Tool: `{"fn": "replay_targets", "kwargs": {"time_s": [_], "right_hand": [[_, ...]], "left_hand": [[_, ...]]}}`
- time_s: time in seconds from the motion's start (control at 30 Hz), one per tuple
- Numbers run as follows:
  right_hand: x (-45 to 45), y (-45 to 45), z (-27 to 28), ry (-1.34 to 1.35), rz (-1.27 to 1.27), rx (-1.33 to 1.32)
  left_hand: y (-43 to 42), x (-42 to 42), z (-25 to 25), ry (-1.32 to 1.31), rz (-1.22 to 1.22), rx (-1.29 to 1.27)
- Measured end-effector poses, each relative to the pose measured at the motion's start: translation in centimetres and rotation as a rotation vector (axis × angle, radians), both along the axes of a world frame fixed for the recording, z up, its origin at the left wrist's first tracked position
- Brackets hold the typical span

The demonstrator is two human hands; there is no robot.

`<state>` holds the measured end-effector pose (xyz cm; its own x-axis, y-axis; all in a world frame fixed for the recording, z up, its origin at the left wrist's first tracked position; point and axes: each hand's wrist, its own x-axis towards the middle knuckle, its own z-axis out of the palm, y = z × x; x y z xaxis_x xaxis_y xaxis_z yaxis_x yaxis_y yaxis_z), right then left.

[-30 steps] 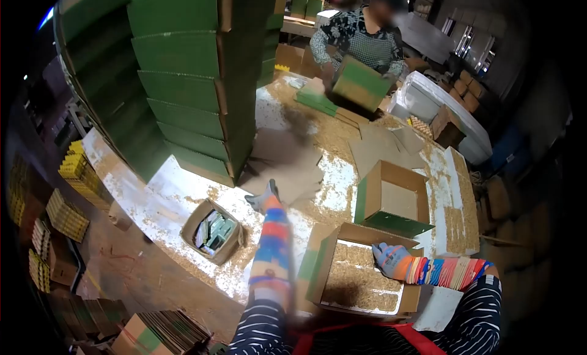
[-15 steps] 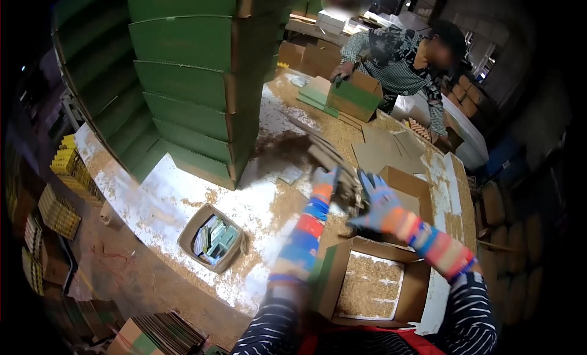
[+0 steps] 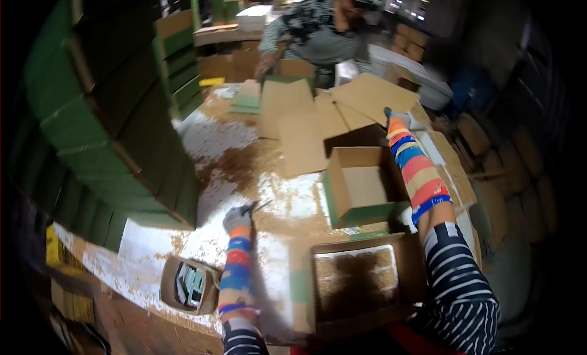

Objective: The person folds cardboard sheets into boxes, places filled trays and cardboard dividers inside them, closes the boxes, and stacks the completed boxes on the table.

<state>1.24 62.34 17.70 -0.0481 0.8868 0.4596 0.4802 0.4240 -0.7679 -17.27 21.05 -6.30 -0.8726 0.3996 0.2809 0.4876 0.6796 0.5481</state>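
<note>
My right hand [image 3: 398,119], gloved, reaches far forward and is closed at the near edge of a flat cardboard sheet [image 3: 373,98]. My left hand [image 3: 237,219], also gloved, is low over the table at the left. Its fingers are closed, and a thin, blurred piece juts from them; I cannot make out what it is. Between my arms stands an open green and brown cardboard box [image 3: 342,215]. Nearer to me, another open box [image 3: 411,275] holds a white tray [image 3: 394,266] covered with brown bits like husks.
Tall stacks of green boxes [image 3: 101,125] rise at the left. A small carton [image 3: 211,291] of packets stands at the front left. More cardboard sheets [image 3: 293,125] lie ahead. Across the table a person [image 3: 318,37] bends over a box.
My hands have moved apart: the left one went left and down, the right one forward to the cardboard. The view has turned, and the second box now shows plainly in front of me.
</note>
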Motion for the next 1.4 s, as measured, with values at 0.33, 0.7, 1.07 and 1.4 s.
{"fn": "replay_targets", "kwargs": {"time_s": [0.33, 0.7, 1.07, 1.4], "right_hand": [[32.9, 4.8, -13.7, -1.147, -0.273, -0.177], [29.0, -13.6, 4.3, -0.752, 0.309, 0.473], [22.4, -21.6, -3.2, -0.467, 1.655, 0.63], [21.8, -24.4, -4.5, -1.79, 1.186, 0.65]], "left_hand": [[0.0, 17.0, 21.1, -0.24, -0.848, 0.506], [-5.2, 24.8, 18.8, -0.315, -0.585, 0.349], [-8.2, 22.2, 17.2, -0.869, -0.561, 1.22], [-3.4, 29.7, 27.0, 0.073, -1.108, -0.587]]}}
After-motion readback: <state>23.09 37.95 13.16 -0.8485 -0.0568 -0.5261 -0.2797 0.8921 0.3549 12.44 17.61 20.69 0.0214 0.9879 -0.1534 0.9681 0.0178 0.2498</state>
